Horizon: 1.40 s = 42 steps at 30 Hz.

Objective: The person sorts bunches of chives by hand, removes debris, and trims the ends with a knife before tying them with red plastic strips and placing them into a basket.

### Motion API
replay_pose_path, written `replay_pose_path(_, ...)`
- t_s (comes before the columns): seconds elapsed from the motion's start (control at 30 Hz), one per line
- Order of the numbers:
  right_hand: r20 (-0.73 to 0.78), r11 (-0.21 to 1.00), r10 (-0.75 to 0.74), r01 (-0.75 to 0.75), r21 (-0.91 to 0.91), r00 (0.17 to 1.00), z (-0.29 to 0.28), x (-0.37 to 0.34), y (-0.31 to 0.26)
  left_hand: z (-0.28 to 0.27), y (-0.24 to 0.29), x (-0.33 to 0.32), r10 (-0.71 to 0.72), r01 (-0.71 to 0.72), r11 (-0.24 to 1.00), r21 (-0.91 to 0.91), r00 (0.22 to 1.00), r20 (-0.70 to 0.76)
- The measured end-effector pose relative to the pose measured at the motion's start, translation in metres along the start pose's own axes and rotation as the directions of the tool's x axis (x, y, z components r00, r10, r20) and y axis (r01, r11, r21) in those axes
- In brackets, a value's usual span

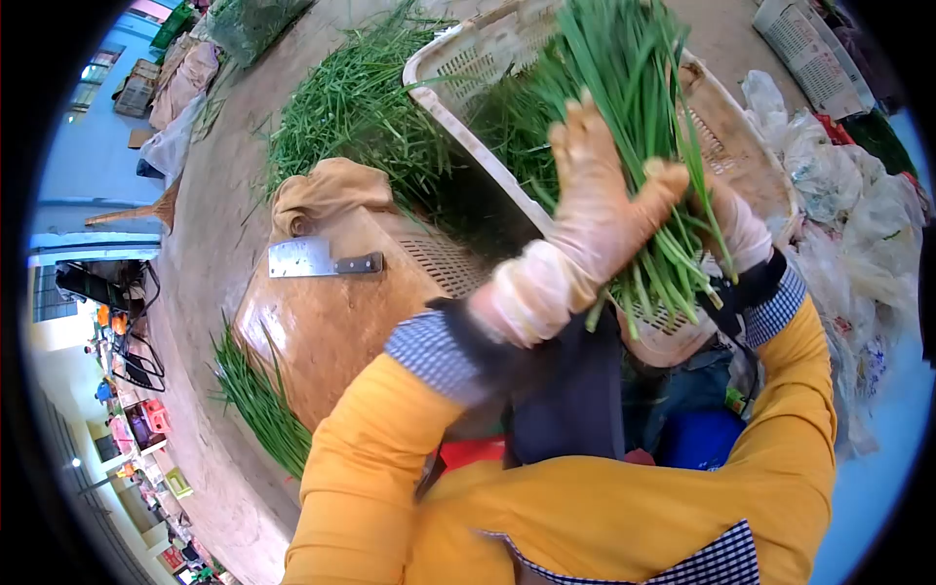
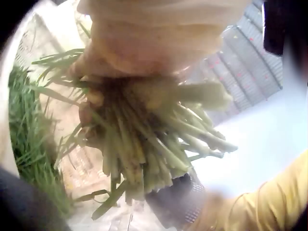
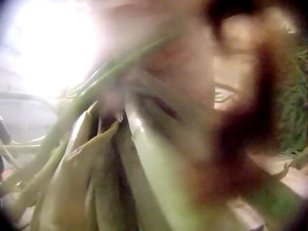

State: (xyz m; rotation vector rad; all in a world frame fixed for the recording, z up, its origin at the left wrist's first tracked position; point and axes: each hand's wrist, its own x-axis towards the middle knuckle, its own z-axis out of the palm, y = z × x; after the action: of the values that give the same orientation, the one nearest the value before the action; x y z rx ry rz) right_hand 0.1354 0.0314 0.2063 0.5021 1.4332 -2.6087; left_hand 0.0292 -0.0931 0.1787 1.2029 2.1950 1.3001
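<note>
A thick bunch of garlic chives (image 1: 624,68) hangs between my two gloved hands, long green leaves up and pale cut stem ends down. My left hand (image 1: 595,185) grips its left side, with the thumb across the front of the stems. The right hand (image 1: 726,219) holds the bunch from the other side, mostly hidden behind the leaves. In the left wrist view the cut stems (image 2: 139,149) fan out below the glove. The right wrist view is blurred, with stems (image 3: 149,163) close in front of the right hand. Beneath is a white plastic crate (image 1: 478,151) with greens inside.
A cleaver (image 1: 322,259) lies on a brown board (image 1: 336,317) at the left, beside a crumpled cloth (image 1: 331,190). Loose greens (image 1: 341,112) are heaped behind it, and more chives (image 1: 258,405) lie at its near edge. Clear plastic bags (image 1: 848,205) pile up on the right.
</note>
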Motion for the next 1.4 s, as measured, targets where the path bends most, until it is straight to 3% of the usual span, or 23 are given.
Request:
replay_pose_path(0.03, 0.053, 0.979, -0.148, 0.154, -0.135, 0.988, 0.022, -0.006, -0.011, -0.022, 0.011, 0.000, 0.105, -0.106, 0.994, -0.020, 0.993, -0.052)
replay_pose_path(0.13, 0.035, 0.980, -0.199, 0.198, 0.026, 0.979, 0.073, 0.008, -0.026, -0.101, 0.052, -0.024, 0.102, -0.128, 0.974, -0.188, 0.985, -0.140)
replay_pose_path(0.23, 0.537, 0.931, -0.300, 0.366, -0.017, 0.789, 0.139, 0.061, -0.031, -0.170, 0.078, -0.073, -0.188, 0.097, 0.925, -0.368, 0.957, -0.219)
replay_pose_path(0.3, 0.672, 0.980, -0.158, 0.200, 0.014, 0.723, 0.186, 0.096, -0.015, -0.210, 0.057, -0.108, -0.070, -0.075, 0.901, -0.427, 0.947, -0.314)
replay_pose_path(0.37, 0.707, 0.959, -0.275, 0.236, 0.156, 0.652, 0.229, 0.090, 0.007, -0.214, 0.053, -0.136, -0.112, -0.097, 0.922, -0.376, 0.860, -0.497)
replay_pose_path(0.43, 0.746, 0.996, -0.026, -0.047, 0.077, 0.665, 0.266, 0.109, 0.045, -0.241, 0.006, -0.181, -0.199, 0.000, 0.924, -0.383, 0.855, -0.479)
replay_pose_path(0.53, 0.759, 0.947, 0.233, -0.320, -0.034, 0.608, 0.297, 0.157, 0.144, -0.244, -0.072, -0.250, -0.567, 0.138, 0.624, -0.769, 0.758, -0.324)
replay_pose_path(0.57, 0.760, 0.896, 0.324, -0.441, -0.055, 0.564, 0.300, 0.174, 0.182, -0.248, -0.101, -0.264, -0.537, 0.255, 0.755, -0.604, 0.769, -0.347)
replay_pose_path(0.6, 0.632, 0.932, 0.224, 0.026, -0.362, 0.742, 0.296, 0.188, 0.213, -0.239, -0.133, -0.282, -0.622, 0.289, 0.700, -0.653, 0.696, -0.358)
replay_pose_path(0.63, 0.547, 0.642, 0.018, 0.410, -0.648, 0.837, 0.292, 0.196, 0.230, -0.221, -0.133, -0.279, -0.595, 0.278, 0.705, -0.652, 0.732, -0.332)
replay_pose_path(0.73, 0.468, 0.404, 0.125, 0.386, -0.829, 0.875, 0.280, 0.168, 0.205, -0.230, -0.232, -0.330, -0.631, 0.402, 0.713, -0.575, 0.725, -0.276)
replay_pose_path(0.77, 0.645, 0.115, 0.063, 0.637, -0.763, 0.761, 0.281, 0.178, 0.214, -0.229, -0.231, -0.332, -0.641, 0.417, 0.706, -0.573, 0.719, -0.267)
replay_pose_path(0.83, 0.704, -0.280, 0.122, 0.705, -0.652, 0.700, 0.273, 0.152, 0.153, -0.226, -0.223, -0.319, -0.563, 0.489, 0.827, -0.279, 0.723, -0.401)
replay_pose_path(0.9, 0.848, -0.274, -0.365, 0.827, -0.492, 0.383, 0.191, 0.118, 0.077, -0.211, -0.193, -0.299, -0.482, 0.413, 0.876, -0.250, 0.760, -0.436)
replay_pose_path(0.93, 0.846, -0.263, -0.366, 0.829, -0.493, 0.387, 0.157, 0.123, 0.054, -0.207, -0.184, -0.294, -0.506, 0.420, 0.862, -0.285, 0.747, -0.430)
replay_pose_path(1.0, 0.637, -0.272, 0.012, 0.616, -0.740, 0.771, 0.084, 0.152, 0.015, -0.216, -0.208, -0.306, -0.478, 0.447, 0.877, -0.176, 0.778, -0.408)
replay_pose_path(1.03, 0.278, 0.010, 0.075, 0.278, -0.960, 0.958, 0.015, 0.185, 0.025, -0.215, -0.205, -0.306, -0.483, 0.455, 0.874, -0.172, 0.776, -0.404)
replay_pose_path(1.07, -0.032, 0.162, 0.153, -0.057, -0.985, 0.988, -0.032, 0.166, 0.023, -0.211, -0.194, -0.304, -0.551, 0.470, 0.834, -0.288, 0.731, -0.403)
replay_pose_path(1.13, -0.032, -0.105, 0.328, 0.003, -0.994, 0.944, -0.168, 0.209, 0.121, -0.210, -0.199, -0.308, -0.548, 0.441, 0.832, -0.336, 0.748, -0.375)
replay_pose_path(1.2, -0.207, -0.025, 0.349, -0.212, -0.977, 0.914, -0.180, 0.191, 0.187, -0.210, -0.198, -0.308, -0.569, 0.460, 0.818, -0.345, 0.735, -0.370)
replay_pose_path(1.3, -0.606, 0.517, 0.444, -0.741, -0.428, 0.660, -0.187, 0.197, 0.277, -0.210, -0.188, -0.304, -0.616, 0.503, 0.785, -0.362, 0.696, -0.369)
replay_pose_path(1.33, -0.736, 0.475, 0.230, -0.734, -0.486, 0.636, -0.186, 0.201, 0.298, -0.209, -0.183, -0.299, -0.630, 0.496, 0.766, -0.408, 0.707, -0.323)
replay_pose_path(1.4, -0.779, 0.512, 0.177, -0.732, -0.449, 0.602, -0.191, 0.211, 0.308, -0.203, -0.175, -0.290, -0.650, 0.519, 0.749, -0.412, 0.697, -0.304)
